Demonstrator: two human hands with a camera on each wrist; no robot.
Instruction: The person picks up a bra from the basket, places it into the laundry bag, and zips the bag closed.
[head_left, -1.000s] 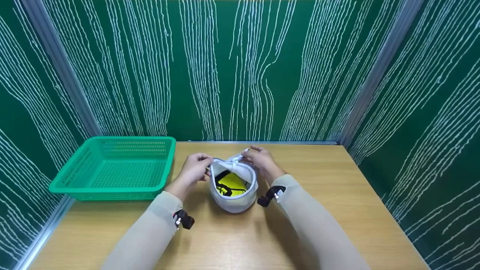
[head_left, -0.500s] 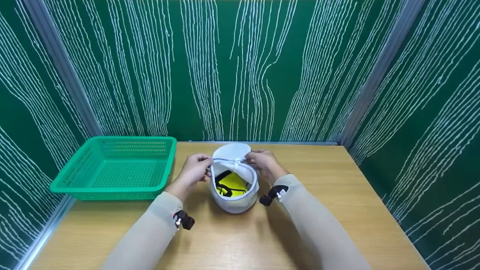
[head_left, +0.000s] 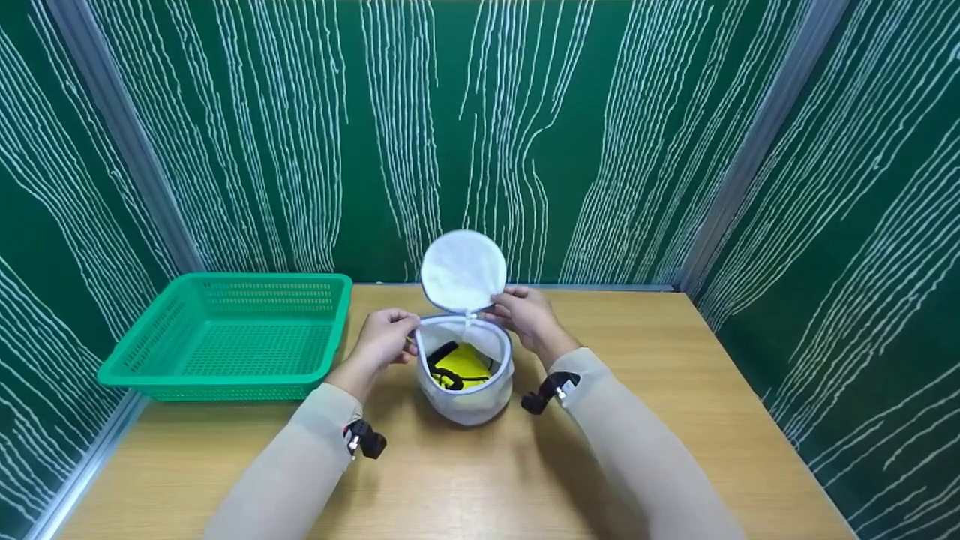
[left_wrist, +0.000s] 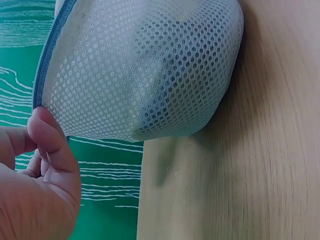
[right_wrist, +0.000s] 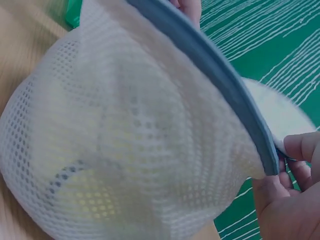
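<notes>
We start at the far left, where we have a green basket (head_left: 217, 380) with slotted sides sitting on the desk (head_left: 675, 360), its near rim toward us. Just right of it comes the left hand (head_left: 382, 339), out of a pale sleeve (head_left: 292, 465) with a small black device (head_left: 366, 439) at the wrist. This grip is closed in a pinch: from the left wrist view we see thumb and finger together on the blue-grey rim of the mesh bag, at its left edge. And there, in the middle of the desk, between the two hands, stands the white mesh bag (head_left: 465, 409) itself, upright, its round mouth facing up to us. Inside we spot a yellow item (head_left: 469, 363) with black strap-like parts lying across it; we can't make out what it is. Behind the mouth the round white lid (head_left: 463, 271) stands raised, joined to the rim by a narrow white piece. On to the right hand (head_left: 529, 319), at the lid's lower right edge: this grip is narrowed too, thumb and fingers pinching that edge, the bag's rim right against the hand. Its wrist carries another black device (head_left: 547, 392), and beyond, we reach the green wall (head_left: 847, 247) streaked with wavy white lines.
</notes>
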